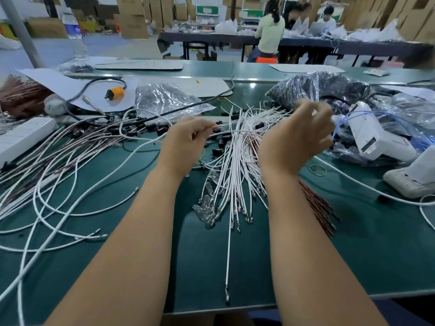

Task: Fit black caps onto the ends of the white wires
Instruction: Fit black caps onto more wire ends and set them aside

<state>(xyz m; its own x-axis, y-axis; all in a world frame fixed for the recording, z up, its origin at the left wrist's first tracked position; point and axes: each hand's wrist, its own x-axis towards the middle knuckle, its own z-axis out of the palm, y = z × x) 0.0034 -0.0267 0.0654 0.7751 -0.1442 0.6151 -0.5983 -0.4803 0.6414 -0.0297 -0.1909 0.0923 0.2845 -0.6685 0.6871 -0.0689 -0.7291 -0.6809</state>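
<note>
both hands raised, fingers curled (right blurred).

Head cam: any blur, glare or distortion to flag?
Head view: right hand is motion-blurred at the fingertips, left hand sharper, pinching a white wire; glare on the clear plastic bags; wide-angle bending curves the table edge; background people are soft.

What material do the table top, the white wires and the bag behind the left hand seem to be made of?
Table top: seemingly a green rubber or vinyl mat, smooth, with soft light reflections.
White wires: flexible matte white insulation, probably plastic, with shiny metal-looking terminals at the ends.
Bag: thin clear plastic film, crinkled and glossy.
</note>
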